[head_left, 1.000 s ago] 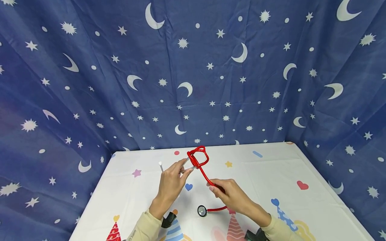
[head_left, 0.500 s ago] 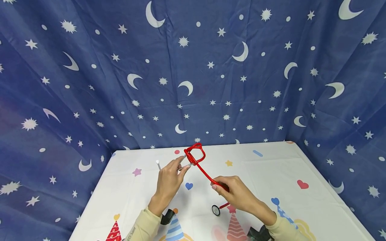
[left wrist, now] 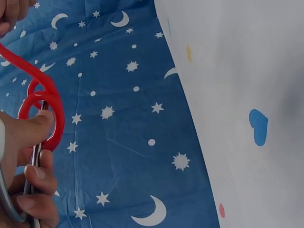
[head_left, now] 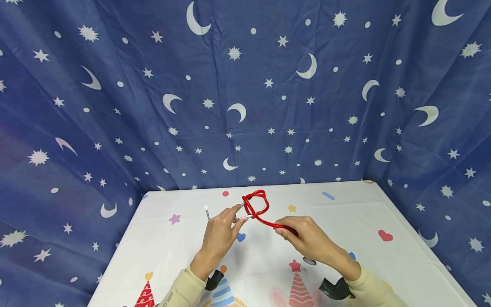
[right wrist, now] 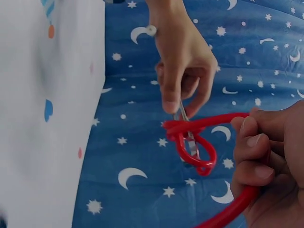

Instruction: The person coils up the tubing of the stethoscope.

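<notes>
A stethoscope with red tubing (head_left: 267, 207) is held up above the table between both hands. Its tubing is looped around the metal ear tubes (right wrist: 192, 144). My left hand (head_left: 219, 232) pinches those ear tubes near the loop, and one white ear tip (head_left: 206, 207) sticks out past the knuckles. The red tube runs from the loop to my right hand (head_left: 307, 236), whose fingers curl round it, as the right wrist view shows. Below the right hand hangs the round chest piece (head_left: 309, 261), seen nearly edge-on and partly hidden.
Beneath the hands is a table with a white cloth (head_left: 184, 247) printed with stars, hearts and party hats. A blue curtain (head_left: 245, 94) with moons and stars stands behind it and along both sides. Each wrist carries a black strap mount (head_left: 335, 289).
My right hand has moved a little right and up, drawing the tube toward the right. The chest piece has swung right, under that hand. The left hand has shifted only slightly.
</notes>
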Tool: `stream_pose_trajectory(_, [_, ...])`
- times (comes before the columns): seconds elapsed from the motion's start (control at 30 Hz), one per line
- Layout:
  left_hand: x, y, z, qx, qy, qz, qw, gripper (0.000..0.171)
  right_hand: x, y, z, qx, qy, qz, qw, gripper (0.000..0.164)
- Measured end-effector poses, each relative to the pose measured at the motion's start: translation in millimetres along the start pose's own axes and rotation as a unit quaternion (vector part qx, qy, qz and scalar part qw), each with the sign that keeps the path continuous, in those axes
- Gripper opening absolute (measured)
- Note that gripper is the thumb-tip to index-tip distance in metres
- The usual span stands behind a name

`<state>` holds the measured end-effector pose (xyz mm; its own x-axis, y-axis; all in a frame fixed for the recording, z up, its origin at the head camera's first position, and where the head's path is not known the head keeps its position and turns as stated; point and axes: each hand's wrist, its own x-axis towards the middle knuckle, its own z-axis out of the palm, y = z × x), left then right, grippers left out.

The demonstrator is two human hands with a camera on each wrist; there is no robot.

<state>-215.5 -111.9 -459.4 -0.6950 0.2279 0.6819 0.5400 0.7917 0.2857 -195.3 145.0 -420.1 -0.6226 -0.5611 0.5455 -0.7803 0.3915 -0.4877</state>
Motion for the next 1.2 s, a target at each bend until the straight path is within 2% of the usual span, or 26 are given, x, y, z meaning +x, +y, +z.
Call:
stream_pose_trajectory(0.1, [-0.9, 2.9, -1.2, -0.015, -0.018, 0.011, 0.9997, 0.040, 2.8, 1.2, -4.6, -0.003, 0.010, -0.023, 1.000, 0.007])
stream_pose_trajectory(0.27, [-1.3, 6.1, -3.3, -0.033, -0.063, 0.042, 0.9966, 0.038, 5.4, 1.9, -10.3, 0.002, 0.008, -0.019, 1.000, 0.009])
stream_pose_trajectory(0.43, [-2.9, 7.5, -4.9, -0.042, -0.094, 0.069, 0.9923, 0.037, 9.2, 4.6, -13.1, -0.010, 0.005, -0.034, 0.999, 0.009])
stream_pose_trajectory(0.63, [-4.7, 10.9, -6.1, -0.039, -0.106, 0.109, 0.9876, 0.037, 12.7, 11.0, -15.0, -0.022, 0.019, -0.045, 0.999, 0.011])
stream_pose_trajectory(0.93, [-5.3, 16.4, -9.4, -0.043, -0.112, 0.144, 0.9823, 0.036, 18.1, 20.6, -13.5, -0.034, 0.021, -0.038, 0.998, 0.008])
stream_pose_trajectory(1.2, [-6.3, 16.7, -9.8, -0.066, -0.118, 0.179, 0.9744, 0.037, 23.7, 29.4, -12.2, 0.014, 0.005, -0.030, 0.999, 0.010])
